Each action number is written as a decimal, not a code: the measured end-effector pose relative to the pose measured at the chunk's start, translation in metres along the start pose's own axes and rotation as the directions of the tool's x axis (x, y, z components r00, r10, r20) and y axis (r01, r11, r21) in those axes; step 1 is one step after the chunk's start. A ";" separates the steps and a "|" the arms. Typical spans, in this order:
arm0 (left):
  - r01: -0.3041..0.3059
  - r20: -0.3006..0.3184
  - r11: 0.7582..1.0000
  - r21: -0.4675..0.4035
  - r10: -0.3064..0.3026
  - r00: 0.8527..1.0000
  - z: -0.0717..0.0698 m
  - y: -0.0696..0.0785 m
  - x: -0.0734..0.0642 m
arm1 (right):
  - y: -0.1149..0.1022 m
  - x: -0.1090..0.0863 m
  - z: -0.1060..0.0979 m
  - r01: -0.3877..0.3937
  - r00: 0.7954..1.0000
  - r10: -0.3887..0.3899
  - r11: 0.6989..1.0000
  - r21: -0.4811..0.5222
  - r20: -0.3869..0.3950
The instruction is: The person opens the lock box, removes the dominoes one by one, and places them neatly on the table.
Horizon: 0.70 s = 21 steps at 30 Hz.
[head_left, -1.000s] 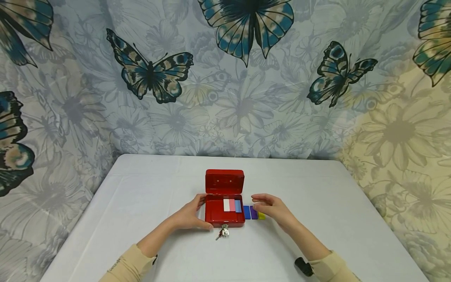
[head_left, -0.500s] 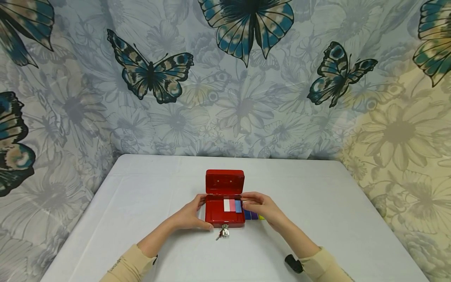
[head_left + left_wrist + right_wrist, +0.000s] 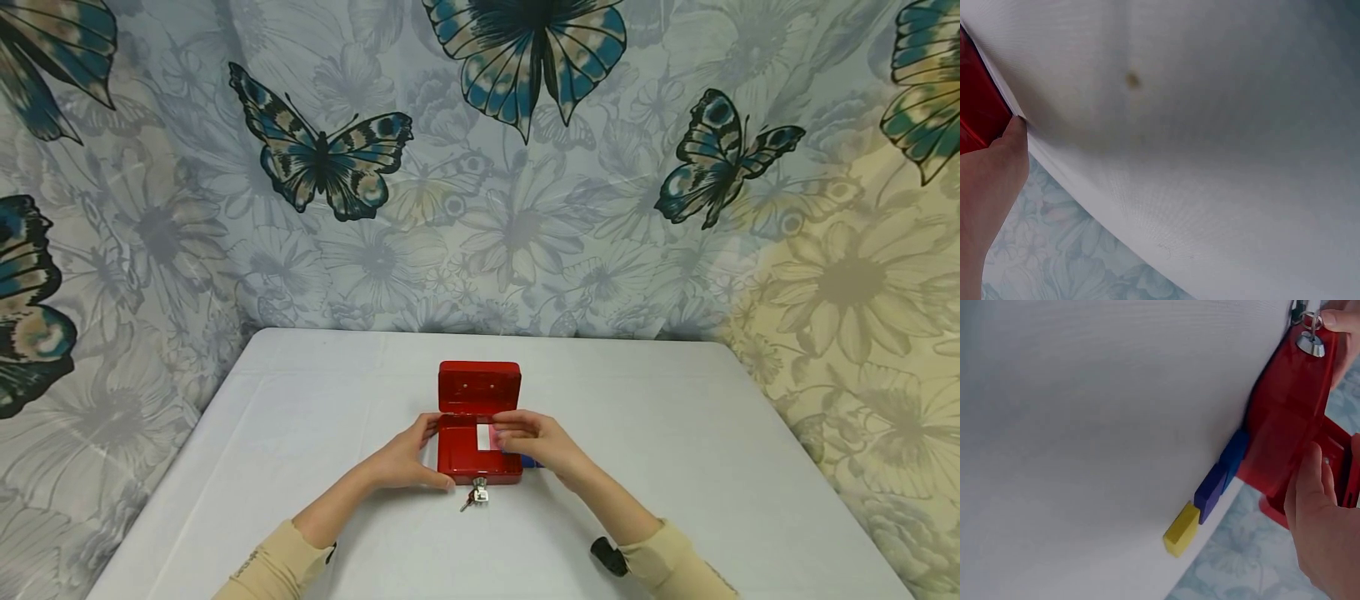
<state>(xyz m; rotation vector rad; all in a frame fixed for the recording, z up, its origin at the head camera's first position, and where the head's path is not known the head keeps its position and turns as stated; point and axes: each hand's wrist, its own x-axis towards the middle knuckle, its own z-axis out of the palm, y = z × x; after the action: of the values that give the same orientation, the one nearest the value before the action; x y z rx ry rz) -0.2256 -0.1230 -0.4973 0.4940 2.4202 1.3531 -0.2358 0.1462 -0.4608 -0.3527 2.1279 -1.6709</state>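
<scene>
A red metal cash box (image 3: 459, 454) stands with its lid raised in the middle of the table. My left hand (image 3: 405, 454) holds its left side, thumb at the front corner and fingers toward the back. Over the box's right part reaches my right hand (image 3: 546, 443), fingers extended and nothing seen between them. Inside, a white block (image 3: 482, 437) and part of a pink block (image 3: 492, 437) show; the fingers hide the light blue block beside them. Against the box's right side stand a blue block (image 3: 1233, 455), a purple block (image 3: 1210, 492) and a yellow block (image 3: 1182, 530) in a row.
A silver lock (image 3: 481, 490) with keys (image 3: 468, 500) hangs at the box's front. The white-covered table (image 3: 345, 375) reaches back to a wall (image 3: 517, 250) printed with butterflies and flowers. A black strap end (image 3: 608, 557) sticks out near the right sleeve.
My right hand has moved left from above the blocks outside the box to over its right part, covering the light blue block. My left hand and the box stay put.
</scene>
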 end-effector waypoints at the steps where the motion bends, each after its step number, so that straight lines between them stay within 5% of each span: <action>1: 0.000 0.000 1.000 0.000 0.000 1.000 0.000 0.000 0.000 | 0.001 0.001 0.001 0.000 1.000 0.000 1.000 -0.007 -0.001; 12: 0.000 -0.002 1.000 0.005 0.000 1.000 -0.001 0.001 0.000 | 0.002 0.011 0.013 0.056 0.998 -0.054 0.981 -0.187 0.019; 21: -0.004 0.006 1.000 -0.002 0.004 1.000 -0.001 0.003 -0.002 | -0.003 0.015 0.023 0.132 0.991 -0.134 0.891 -0.435 0.027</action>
<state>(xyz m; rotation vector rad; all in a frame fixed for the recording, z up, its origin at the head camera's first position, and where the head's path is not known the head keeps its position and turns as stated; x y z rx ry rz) -0.2244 -0.1234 -0.4940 0.5025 2.4140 1.3530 -0.2391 0.1191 -0.4647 -0.6395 2.5237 -1.2393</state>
